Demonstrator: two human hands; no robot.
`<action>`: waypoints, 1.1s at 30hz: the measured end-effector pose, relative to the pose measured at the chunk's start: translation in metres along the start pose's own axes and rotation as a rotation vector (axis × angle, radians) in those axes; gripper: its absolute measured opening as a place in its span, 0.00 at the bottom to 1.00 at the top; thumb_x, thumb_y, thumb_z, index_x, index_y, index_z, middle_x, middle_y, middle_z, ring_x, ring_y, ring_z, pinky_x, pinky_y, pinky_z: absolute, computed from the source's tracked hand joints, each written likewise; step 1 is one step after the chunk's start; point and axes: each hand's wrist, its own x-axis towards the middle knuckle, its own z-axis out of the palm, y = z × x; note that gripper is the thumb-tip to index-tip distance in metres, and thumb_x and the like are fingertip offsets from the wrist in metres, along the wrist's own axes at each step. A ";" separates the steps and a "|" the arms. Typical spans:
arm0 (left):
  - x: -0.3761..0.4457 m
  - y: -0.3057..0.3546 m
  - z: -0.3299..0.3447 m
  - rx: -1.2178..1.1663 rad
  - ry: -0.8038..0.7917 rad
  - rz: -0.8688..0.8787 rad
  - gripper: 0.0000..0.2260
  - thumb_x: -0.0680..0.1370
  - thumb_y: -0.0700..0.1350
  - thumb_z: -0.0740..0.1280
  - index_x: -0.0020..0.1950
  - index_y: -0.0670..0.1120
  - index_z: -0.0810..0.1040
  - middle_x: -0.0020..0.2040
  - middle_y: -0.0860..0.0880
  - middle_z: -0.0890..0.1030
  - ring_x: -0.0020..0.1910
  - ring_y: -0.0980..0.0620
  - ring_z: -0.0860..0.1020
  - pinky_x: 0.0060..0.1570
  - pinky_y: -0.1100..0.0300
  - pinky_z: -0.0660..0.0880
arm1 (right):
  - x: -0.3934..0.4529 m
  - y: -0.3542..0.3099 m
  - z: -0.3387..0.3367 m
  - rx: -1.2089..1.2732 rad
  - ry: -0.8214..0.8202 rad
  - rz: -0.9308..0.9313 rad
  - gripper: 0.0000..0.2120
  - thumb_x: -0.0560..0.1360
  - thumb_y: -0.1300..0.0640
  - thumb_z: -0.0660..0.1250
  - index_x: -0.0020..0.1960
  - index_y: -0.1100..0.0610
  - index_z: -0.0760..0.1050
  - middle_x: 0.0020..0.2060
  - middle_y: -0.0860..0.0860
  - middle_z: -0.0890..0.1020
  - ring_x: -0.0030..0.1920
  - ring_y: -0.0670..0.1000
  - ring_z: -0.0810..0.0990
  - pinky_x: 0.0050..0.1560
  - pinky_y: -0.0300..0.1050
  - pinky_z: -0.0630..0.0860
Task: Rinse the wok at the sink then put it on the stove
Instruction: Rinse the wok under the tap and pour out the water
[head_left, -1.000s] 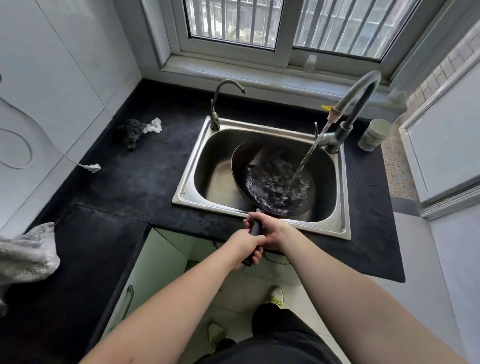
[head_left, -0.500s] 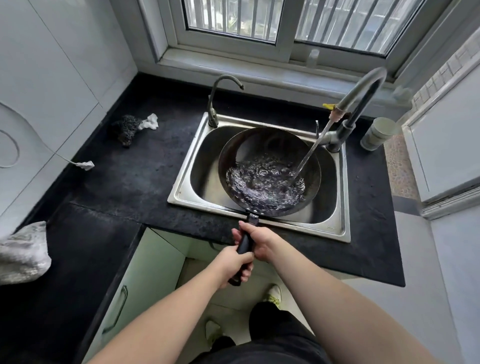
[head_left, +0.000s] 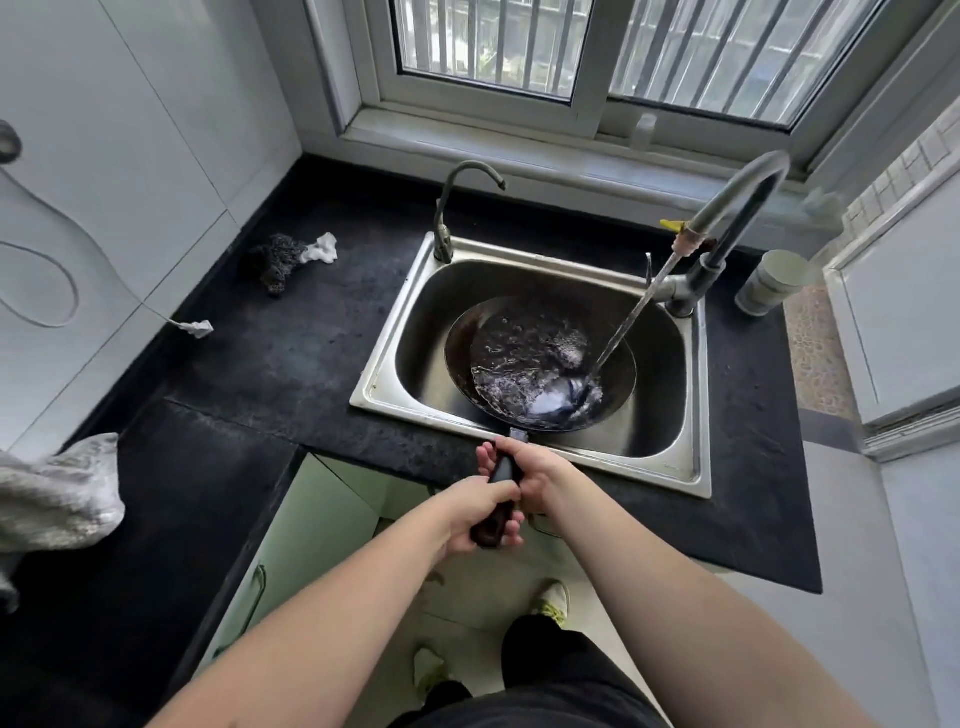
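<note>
Wok (head_left: 540, 364) down in the sink (head_left: 519, 260) under the faucet (head_left: 727, 208) stream, water churning inside; black handle (head_left: 498, 493) sticking out over the counter (head_left: 291, 364) edge, left hand (head_left: 478, 514) curled round its end, right hand (head_left: 535, 475) wrapped round nearer the pan

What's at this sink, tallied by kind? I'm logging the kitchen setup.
Woks: 1
Sinks: 1
Faucets: 2
Cups: 1
Scourers: 1
Cloths: 1
Hands on the wok handle: 2, left hand, right hand
Total: 9
</note>
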 end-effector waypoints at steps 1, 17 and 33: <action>-0.001 0.002 0.001 -0.003 0.001 -0.017 0.07 0.80 0.39 0.58 0.42 0.44 0.67 0.27 0.48 0.71 0.18 0.57 0.68 0.19 0.67 0.68 | 0.000 -0.001 0.000 0.027 -0.019 0.004 0.17 0.82 0.57 0.58 0.37 0.64 0.72 0.23 0.56 0.80 0.21 0.50 0.80 0.25 0.40 0.77; -0.006 0.006 0.020 0.255 0.191 0.097 0.06 0.75 0.36 0.61 0.40 0.44 0.69 0.27 0.47 0.68 0.17 0.56 0.64 0.19 0.69 0.62 | -0.005 -0.010 -0.005 0.312 -0.154 0.100 0.12 0.68 0.65 0.59 0.27 0.57 0.62 0.18 0.47 0.66 0.15 0.44 0.64 0.19 0.31 0.64; -0.025 -0.011 0.014 0.684 0.343 0.341 0.07 0.73 0.40 0.61 0.35 0.41 0.71 0.26 0.42 0.75 0.18 0.48 0.71 0.19 0.62 0.70 | -0.021 0.001 0.004 0.109 -0.223 0.051 0.22 0.73 0.60 0.56 0.21 0.53 0.61 0.16 0.43 0.60 0.15 0.43 0.57 0.18 0.34 0.58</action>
